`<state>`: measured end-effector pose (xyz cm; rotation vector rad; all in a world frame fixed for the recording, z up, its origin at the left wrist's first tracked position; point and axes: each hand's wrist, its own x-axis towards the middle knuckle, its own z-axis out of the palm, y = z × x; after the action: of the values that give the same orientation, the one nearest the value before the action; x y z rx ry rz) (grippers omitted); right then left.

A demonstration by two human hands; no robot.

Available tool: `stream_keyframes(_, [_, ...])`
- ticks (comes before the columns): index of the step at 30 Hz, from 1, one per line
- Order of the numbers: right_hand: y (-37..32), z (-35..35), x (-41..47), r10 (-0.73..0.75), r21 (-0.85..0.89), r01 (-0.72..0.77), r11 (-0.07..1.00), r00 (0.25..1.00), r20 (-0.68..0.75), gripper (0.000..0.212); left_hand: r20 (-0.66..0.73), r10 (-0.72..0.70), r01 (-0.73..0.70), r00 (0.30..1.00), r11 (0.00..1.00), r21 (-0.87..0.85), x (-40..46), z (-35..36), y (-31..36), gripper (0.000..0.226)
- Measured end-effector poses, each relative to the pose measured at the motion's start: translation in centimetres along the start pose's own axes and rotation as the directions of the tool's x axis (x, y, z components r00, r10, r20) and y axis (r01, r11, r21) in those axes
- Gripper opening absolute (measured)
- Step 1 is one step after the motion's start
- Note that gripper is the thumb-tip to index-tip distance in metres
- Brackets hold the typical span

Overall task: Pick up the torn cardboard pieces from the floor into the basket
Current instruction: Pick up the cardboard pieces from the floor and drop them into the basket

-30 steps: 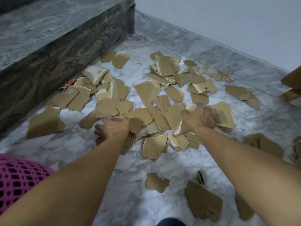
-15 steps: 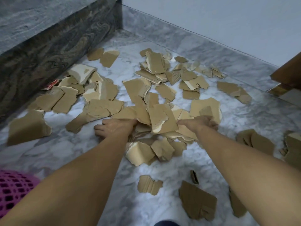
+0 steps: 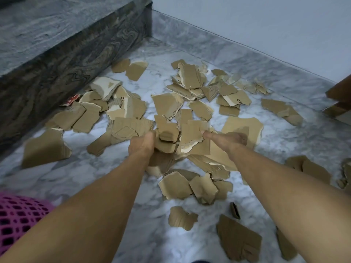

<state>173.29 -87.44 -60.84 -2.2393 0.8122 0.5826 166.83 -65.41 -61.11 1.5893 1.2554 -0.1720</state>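
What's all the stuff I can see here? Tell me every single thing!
torn cardboard pieces: dozens, too many to count, brown, spread over the floor, with the thickest heap in the middle.
red scrap: one, red and white, against the foot of the step at left, partly under cardboard.
basket: one, pink mesh, lower left corner, only partly in view.
floor: one, white-grey marble.
step: one, dark grey stone, upper left.
wall: one, pale, at the back.
wooden thing: one, brown, right edge, cut off.
left hand: one, pressing the left side of the middle heap.
right hand: one, pressing the right side of the same heap.
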Motion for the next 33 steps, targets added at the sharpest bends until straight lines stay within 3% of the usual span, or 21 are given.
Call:
stream_keyframes(3, [-0.3,0.0,-0.3,-0.056,-0.078,0.055,0.995,0.998,-0.006,0.12,0.041,-0.009,0.008,0.999,1.0,0.014,-0.6,0.2,0.3,0.094])
stream_keyframes(5, [-0.5,-0.1,-0.3,-0.063,-0.074,0.064,0.995,0.998,0.02,0.103,0.057,0.009,-0.012,0.998,0.998,0.061,-1.0,0.5,0.4,0.097])
stream_keyframes(8, [-1.1,-0.4,-0.2,-0.06,-0.062,0.066,0.996,0.995,0.084,0.105,0.109,-0.026,0.025,0.994,1.0,0.01,-1.0,0.8,0.5,0.083])
stream_keyframes(13, [-1.1,-1.2,0.3,-0.035,0.01,0.034,0.999,0.969,0.245,0.11,0.218,-0.044,0.066,0.975,0.993,-0.096,-1.0,0.5,0.7,0.035])
stream_keyframes(20, [-0.6,-1.7,-0.8,-0.081,0.101,0.05,0.994,0.937,0.34,0.104,0.191,0.044,-0.038,0.981,0.999,-0.034,-2.5,-0.8,1.4,0.03])
stream_keyframes(25, [-0.9,-4.4,-3.4,-0.173,0.094,0.149,0.984,0.914,0.367,0.121,0.089,0.108,-0.104,0.99,0.994,-0.047,-4.2,-4.3,2.9,0.026])
stream_keyframes(30, [-2.8,-8.3,-8.2,-0.273,0.16,0.228,0.96,0.883,0.381,0.091,0.037,0.168,-0.164,0.985,0.982,-0.098,-7.3,-9.0,4.6,0.033])
stream_keyframes(33, [-4.2,-10.1,-11.5,-0.325,0.179,0.276,0.944,0.865,0.383,0.092,-0.002,0.23,-0.229,0.973,0.966,-0.118,-10.3,-12.0,6.0,0.034])
